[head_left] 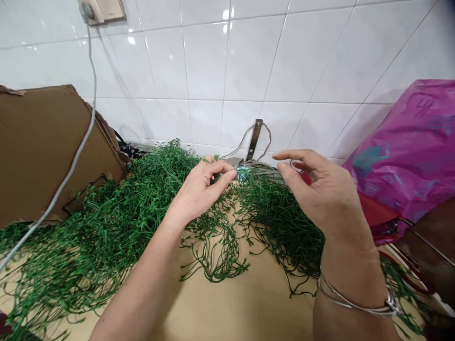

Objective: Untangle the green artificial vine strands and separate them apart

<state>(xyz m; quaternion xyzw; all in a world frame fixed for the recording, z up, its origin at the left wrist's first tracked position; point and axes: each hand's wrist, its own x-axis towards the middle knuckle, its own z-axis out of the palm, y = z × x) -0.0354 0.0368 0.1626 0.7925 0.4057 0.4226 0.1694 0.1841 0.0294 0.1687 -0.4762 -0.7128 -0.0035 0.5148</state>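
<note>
Five fingers of the left hand close into a narrow grip, pinching thin green plastic strands beside a small blue-white bit; exactly which strand they hold is hard to tell. The right hand is raised just beside that spot in a wide grip, thumb and forefinger well apart and holding nothing, with a metal bangle on its wrist. The strands spread in a big tangled heap across a tan surface, reaching left against a cardboard sheet. Behind them, a metal bracket is fixed to a white tile wall, with thin wire looped near it. A grey cable hangs from a wall socket. A pink plastic bag sits at the right, above something red.
</note>
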